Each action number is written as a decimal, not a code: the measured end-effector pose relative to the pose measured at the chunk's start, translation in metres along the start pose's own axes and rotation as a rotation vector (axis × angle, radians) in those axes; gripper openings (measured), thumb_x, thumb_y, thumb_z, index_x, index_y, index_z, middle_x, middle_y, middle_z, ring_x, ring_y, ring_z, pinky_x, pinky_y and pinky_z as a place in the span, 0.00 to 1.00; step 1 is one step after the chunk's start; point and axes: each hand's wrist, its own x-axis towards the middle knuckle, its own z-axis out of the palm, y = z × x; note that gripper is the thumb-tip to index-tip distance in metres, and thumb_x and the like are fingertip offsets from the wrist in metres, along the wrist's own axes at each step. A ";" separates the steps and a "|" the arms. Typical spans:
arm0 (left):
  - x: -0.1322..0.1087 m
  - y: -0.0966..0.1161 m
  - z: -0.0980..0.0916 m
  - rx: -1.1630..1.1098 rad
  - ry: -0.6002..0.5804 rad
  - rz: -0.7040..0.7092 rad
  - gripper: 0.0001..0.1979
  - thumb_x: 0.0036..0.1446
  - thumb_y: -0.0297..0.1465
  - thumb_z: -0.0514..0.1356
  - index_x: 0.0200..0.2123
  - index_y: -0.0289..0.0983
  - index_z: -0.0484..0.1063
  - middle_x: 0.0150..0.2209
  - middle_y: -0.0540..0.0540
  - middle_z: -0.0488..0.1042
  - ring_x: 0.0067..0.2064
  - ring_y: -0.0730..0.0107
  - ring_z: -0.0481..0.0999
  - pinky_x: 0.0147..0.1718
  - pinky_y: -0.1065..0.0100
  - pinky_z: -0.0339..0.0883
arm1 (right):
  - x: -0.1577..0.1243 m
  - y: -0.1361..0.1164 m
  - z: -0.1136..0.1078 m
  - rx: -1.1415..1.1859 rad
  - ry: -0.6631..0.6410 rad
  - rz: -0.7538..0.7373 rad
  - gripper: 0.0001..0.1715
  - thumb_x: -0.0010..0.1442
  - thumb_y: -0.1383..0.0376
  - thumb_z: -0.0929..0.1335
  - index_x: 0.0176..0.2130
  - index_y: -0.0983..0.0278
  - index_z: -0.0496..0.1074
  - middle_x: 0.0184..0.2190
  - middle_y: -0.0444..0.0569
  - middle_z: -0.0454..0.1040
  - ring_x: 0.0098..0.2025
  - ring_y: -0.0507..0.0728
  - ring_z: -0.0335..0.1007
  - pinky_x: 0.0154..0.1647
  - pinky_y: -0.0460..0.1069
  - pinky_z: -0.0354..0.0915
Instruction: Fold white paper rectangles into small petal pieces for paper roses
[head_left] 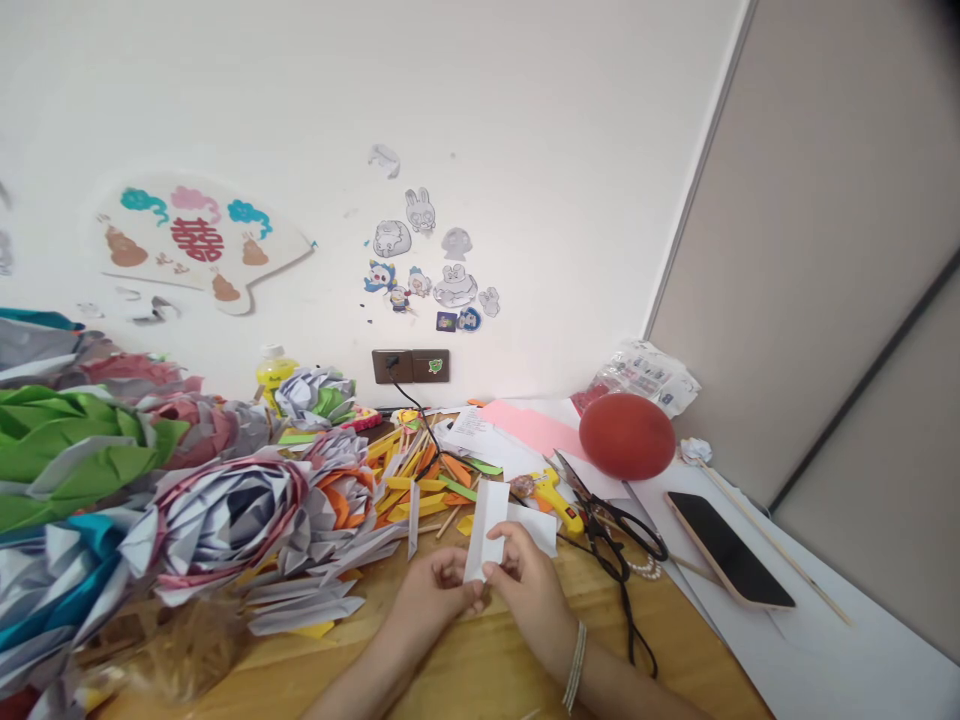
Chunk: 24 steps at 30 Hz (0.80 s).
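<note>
A narrow strip of folded white paper (489, 520) stands tilted above the table, pinched at its lower end. My left hand (442, 590) grips its lower left edge with thumb and bent fingers. On the right side my right hand (529, 585) holds the same paper between thumb and curled fingers. Another white paper piece (536, 528) lies just behind my right hand. Folded yellow and orange paper strips (420, 485) are heaped beyond the hands. Black-handled scissors (611, 525) and a yellow glue gun (559, 500) lie to the right.
Large folded-paper flowers (225, 515) crowd the left side, beside a clear bag (165, 645). A red balloon (627, 436) sits at the back right, near a phone (731, 550) and a thin stick (780, 545). A black cord (626, 620) runs over the wooden table (480, 680).
</note>
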 end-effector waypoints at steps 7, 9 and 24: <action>0.000 0.000 -0.001 -0.010 -0.007 0.006 0.17 0.32 0.35 0.68 0.26 0.30 0.72 0.21 0.48 0.75 0.21 0.76 0.67 0.25 0.73 0.60 | 0.003 0.000 0.000 0.155 -0.065 0.022 0.12 0.52 0.67 0.61 0.40 0.63 0.61 0.17 0.36 0.59 0.21 0.52 0.63 0.24 0.46 0.60; 0.000 0.000 -0.001 -0.003 0.007 0.004 0.16 0.33 0.35 0.67 0.26 0.30 0.72 0.20 0.49 0.74 0.21 0.75 0.67 0.25 0.73 0.59 | 0.004 -0.003 -0.003 0.157 -0.064 0.025 0.11 0.55 0.65 0.59 0.40 0.64 0.60 0.17 0.37 0.62 0.21 0.52 0.63 0.24 0.46 0.61; 0.000 0.001 -0.006 0.210 0.310 0.160 0.09 0.35 0.33 0.58 0.22 0.35 0.74 0.21 0.50 0.72 0.27 0.67 0.69 0.29 0.71 0.59 | 0.005 -0.025 -0.039 -0.671 0.001 -0.588 0.07 0.57 0.65 0.64 0.28 0.62 0.68 0.25 0.45 0.70 0.31 0.55 0.63 0.36 0.51 0.57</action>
